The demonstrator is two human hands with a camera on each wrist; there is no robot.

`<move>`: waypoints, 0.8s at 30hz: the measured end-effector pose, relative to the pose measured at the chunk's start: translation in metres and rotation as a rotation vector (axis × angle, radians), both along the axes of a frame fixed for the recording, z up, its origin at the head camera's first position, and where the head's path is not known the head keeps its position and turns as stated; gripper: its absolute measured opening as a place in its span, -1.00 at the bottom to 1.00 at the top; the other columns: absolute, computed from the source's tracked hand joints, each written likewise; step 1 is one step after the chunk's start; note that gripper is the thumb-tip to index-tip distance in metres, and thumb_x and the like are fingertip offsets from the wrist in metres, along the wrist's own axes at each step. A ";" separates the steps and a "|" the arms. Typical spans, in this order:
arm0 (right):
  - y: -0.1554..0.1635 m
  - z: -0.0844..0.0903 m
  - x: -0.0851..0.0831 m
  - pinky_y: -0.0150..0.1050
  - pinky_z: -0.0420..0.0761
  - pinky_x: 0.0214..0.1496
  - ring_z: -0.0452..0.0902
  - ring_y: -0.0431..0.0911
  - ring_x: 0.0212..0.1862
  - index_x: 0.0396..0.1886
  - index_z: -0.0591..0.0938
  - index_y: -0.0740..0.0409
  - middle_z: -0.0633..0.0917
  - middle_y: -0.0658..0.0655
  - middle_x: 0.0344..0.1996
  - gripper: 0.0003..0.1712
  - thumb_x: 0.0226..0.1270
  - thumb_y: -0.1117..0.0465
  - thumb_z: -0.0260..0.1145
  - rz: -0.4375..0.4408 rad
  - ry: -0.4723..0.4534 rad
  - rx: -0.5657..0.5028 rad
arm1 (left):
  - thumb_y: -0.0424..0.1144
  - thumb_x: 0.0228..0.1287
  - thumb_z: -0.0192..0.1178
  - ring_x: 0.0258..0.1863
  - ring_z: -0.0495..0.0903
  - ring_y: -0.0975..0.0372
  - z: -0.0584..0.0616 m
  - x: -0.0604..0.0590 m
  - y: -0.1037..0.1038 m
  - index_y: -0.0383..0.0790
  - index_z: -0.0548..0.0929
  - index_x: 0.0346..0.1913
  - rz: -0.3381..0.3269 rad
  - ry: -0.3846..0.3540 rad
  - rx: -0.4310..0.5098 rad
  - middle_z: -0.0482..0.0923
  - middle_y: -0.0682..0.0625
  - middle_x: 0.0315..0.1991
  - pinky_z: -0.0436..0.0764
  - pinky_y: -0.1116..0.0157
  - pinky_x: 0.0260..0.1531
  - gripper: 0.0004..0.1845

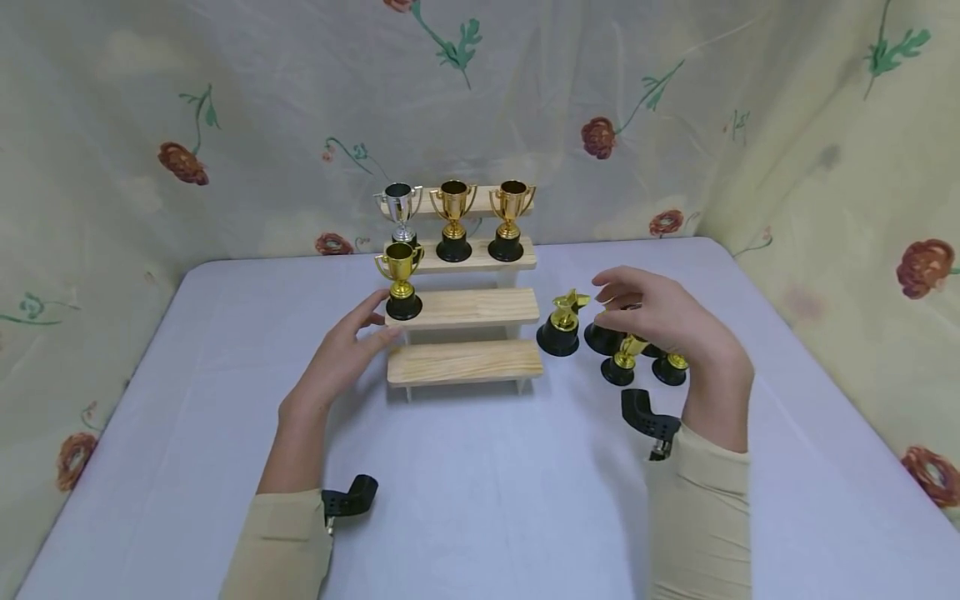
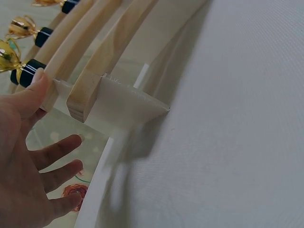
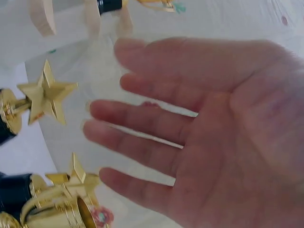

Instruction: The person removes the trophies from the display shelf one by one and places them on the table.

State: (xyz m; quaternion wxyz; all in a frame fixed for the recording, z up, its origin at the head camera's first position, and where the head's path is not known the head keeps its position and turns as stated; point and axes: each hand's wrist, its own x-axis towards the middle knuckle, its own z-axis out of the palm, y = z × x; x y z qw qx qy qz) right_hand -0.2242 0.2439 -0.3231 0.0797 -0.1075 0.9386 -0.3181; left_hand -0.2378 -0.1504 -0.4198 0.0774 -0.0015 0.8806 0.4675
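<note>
The fingers (image 3: pixel 142 118) of the right hand (image 1: pixel 667 321) were spread apart and held nothing; they hovered just above a group of trophies (image 1: pixel 633 354) on the table (image 1: pixel 480 492). Four showed there; one star trophy (image 1: pixel 562 325) stood just left of those fingers. The fingers (image 2: pixel 57 152) of the left hand (image 1: pixel 341 354) were straight and apart, the thumb tip touching the base of one gold cup (image 1: pixel 401 279) on the stepped wooden stand (image 1: pixel 465 333). Beyond those fingers, the top step carried three cups: one silver cup (image 1: pixel 400 208) and two gold cups (image 1: pixel 480 218).
</note>
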 end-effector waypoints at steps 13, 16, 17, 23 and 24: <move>-0.038 -0.003 -0.007 0.10 0.50 0.24 0.51 0.09 0.19 0.30 0.48 0.07 0.62 0.21 0.11 -0.43 0.31 0.15 0.35 0.088 -0.013 -0.017 | 0.39 0.25 0.13 0.49 0.21 -0.04 -0.001 0.001 -0.001 0.48 0.08 0.51 -0.010 -0.014 0.013 0.37 -0.03 0.38 0.27 -0.30 0.32 -0.20; -0.045 -0.004 -0.007 0.09 0.48 0.27 0.50 0.08 0.21 0.31 0.48 0.07 0.61 0.19 0.12 -0.42 0.31 0.17 0.36 0.105 -0.009 -0.034 | 0.40 0.24 0.12 0.49 0.21 -0.04 -0.001 0.002 -0.001 0.50 0.09 0.51 -0.013 -0.006 0.018 0.38 -0.03 0.37 0.27 -0.30 0.32 -0.20; -0.047 -0.005 -0.007 0.08 0.48 0.27 0.50 0.08 0.21 0.32 0.48 0.07 0.61 0.19 0.12 -0.42 0.31 0.17 0.36 0.114 -0.005 -0.044 | 0.41 0.24 0.13 0.48 0.22 -0.04 -0.001 0.002 -0.001 0.50 0.09 0.51 -0.014 -0.001 0.019 0.38 -0.03 0.37 0.28 -0.30 0.32 -0.20; -0.060 -0.008 -0.010 0.06 0.51 0.25 0.55 0.07 0.19 0.34 0.47 0.08 0.62 0.21 0.12 -0.39 0.31 0.16 0.39 0.183 0.031 -0.122 | 0.40 0.25 0.12 0.48 0.23 -0.03 0.000 0.001 -0.001 0.53 0.11 0.49 -0.017 0.020 0.014 0.40 -0.03 0.35 0.30 -0.29 0.31 -0.23; -0.061 -0.009 -0.011 0.06 0.51 0.25 0.55 0.06 0.19 0.34 0.47 0.07 0.62 0.21 0.12 -0.39 0.32 0.16 0.39 0.189 0.032 -0.132 | 0.39 0.25 0.12 0.48 0.23 -0.03 0.001 0.001 -0.001 0.54 0.11 0.48 -0.016 0.021 0.013 0.39 -0.03 0.35 0.30 -0.28 0.31 -0.24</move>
